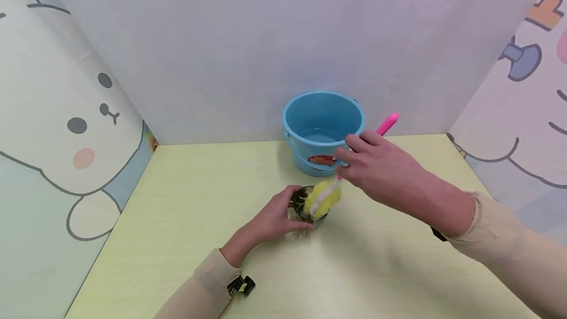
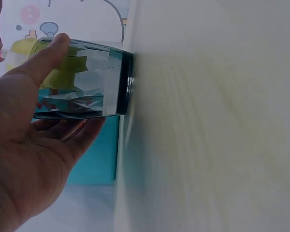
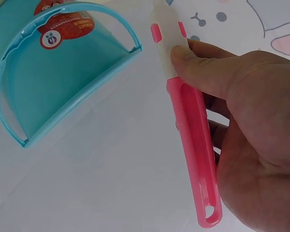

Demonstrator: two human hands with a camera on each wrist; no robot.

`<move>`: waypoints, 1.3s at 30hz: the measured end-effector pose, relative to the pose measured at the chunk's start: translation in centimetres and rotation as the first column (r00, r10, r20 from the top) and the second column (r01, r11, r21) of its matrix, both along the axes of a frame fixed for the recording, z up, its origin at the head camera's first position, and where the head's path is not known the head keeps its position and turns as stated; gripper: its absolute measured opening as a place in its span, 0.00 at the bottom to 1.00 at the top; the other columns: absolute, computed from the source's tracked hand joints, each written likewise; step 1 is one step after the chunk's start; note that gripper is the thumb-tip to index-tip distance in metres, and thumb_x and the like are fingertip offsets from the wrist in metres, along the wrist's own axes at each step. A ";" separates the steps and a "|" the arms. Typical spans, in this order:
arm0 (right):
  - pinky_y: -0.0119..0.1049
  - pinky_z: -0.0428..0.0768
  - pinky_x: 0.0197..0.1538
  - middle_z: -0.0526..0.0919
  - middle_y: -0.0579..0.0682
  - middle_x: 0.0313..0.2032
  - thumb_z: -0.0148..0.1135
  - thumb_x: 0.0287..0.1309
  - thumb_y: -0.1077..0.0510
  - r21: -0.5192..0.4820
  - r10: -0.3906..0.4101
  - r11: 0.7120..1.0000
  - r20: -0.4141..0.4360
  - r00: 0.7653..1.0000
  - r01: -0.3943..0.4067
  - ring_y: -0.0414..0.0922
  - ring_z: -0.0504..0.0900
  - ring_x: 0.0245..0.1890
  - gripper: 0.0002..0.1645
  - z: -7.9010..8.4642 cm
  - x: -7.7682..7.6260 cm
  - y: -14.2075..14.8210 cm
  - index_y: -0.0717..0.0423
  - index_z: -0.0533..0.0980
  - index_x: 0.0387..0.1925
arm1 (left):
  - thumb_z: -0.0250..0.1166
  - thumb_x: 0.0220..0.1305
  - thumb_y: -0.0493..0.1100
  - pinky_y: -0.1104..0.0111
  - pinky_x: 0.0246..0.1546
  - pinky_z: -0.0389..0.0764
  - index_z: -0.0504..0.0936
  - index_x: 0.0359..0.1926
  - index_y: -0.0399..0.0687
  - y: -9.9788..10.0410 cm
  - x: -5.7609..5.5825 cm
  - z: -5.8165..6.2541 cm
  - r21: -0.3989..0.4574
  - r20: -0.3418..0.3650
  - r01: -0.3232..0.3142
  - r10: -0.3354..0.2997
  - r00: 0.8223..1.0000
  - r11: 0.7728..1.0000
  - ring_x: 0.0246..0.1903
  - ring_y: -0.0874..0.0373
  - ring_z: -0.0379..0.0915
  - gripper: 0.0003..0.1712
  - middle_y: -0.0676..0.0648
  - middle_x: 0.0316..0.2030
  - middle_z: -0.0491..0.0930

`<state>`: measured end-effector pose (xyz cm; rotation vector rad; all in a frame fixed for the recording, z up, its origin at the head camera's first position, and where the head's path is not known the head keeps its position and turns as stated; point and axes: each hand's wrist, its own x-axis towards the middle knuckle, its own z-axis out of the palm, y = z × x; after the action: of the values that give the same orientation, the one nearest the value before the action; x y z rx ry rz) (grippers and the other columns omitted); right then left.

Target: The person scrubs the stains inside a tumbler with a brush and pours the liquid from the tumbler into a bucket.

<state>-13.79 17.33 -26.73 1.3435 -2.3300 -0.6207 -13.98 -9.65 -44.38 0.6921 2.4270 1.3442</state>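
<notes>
A dark-tinted clear glass (image 2: 94,79) stands on the table, and my left hand (image 1: 275,214) grips it around its side with the thumb and fingers. My right hand (image 1: 376,169) holds a sponge brush by its pink and white handle (image 3: 191,130), thumb pressed along the white part. The brush's yellow sponge head (image 1: 325,198) is partly inside the glass's mouth, tilted. Through the glass wall in the left wrist view, yellow sponge shows within the upper half. Fingers at the back of the handle are partly hidden.
Behind the glass, near the wall, stands a blue bucket (image 1: 292,127) with water in it, its handle hanging down at the front. The pale yellow table (image 1: 199,181) meets a plain back wall and cartoon-printed side panels (image 1: 53,92).
</notes>
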 end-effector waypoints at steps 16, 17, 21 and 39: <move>0.45 0.71 0.45 0.78 0.53 0.43 0.93 0.33 0.53 -0.047 -0.040 0.998 0.119 0.992 0.046 0.54 0.72 0.45 0.37 -1.0 0.0 0.0 0.48 0.88 0.51 | 0.85 0.56 0.53 0.62 0.65 0.78 0.65 0.74 0.49 0.0 -0.1 -0.2 0.001 -0.016 0.004 -0.003 1.000 1.000 0.63 0.56 0.75 0.51 0.53 0.66 0.75; 0.45 0.72 0.45 0.78 0.53 0.43 0.93 0.33 0.53 -0.054 -0.037 0.998 0.125 0.991 0.044 0.54 0.72 0.45 0.36 -1.1 0.0 0.0 0.48 0.88 0.51 | 0.85 0.56 0.52 0.62 0.65 0.79 0.65 0.73 0.48 0.1 -0.1 -0.2 0.003 -0.020 0.005 -0.005 1.000 1.000 0.63 0.56 0.75 0.51 0.53 0.65 0.75; 0.45 0.73 0.45 0.79 0.54 0.44 0.92 0.34 0.55 -0.072 -0.026 0.997 0.128 0.991 0.035 0.54 0.73 0.46 0.35 -1.3 -0.2 -0.1 0.52 0.88 0.50 | 0.85 0.56 0.51 0.63 0.64 0.79 0.66 0.73 0.47 0.1 -0.1 -0.2 0.018 -0.032 0.012 -0.012 0.999 1.000 0.61 0.56 0.76 0.51 0.52 0.65 0.76; 0.45 0.73 0.44 0.77 0.57 0.42 0.95 0.30 0.51 -0.073 0.007 0.997 0.005 1.000 -0.006 0.56 0.71 0.43 0.39 -1.9 -0.8 -0.4 0.56 0.87 0.50 | 0.85 0.55 0.53 0.63 0.64 0.79 0.66 0.73 0.48 0.0 0.1 -0.2 0.030 -0.041 0.013 -0.011 0.999 0.999 0.60 0.58 0.77 0.51 0.53 0.61 0.77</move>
<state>-14.64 16.89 -28.68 1.3206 -2.3279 -0.5254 -13.90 -9.65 -44.61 0.7478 2.4347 1.3778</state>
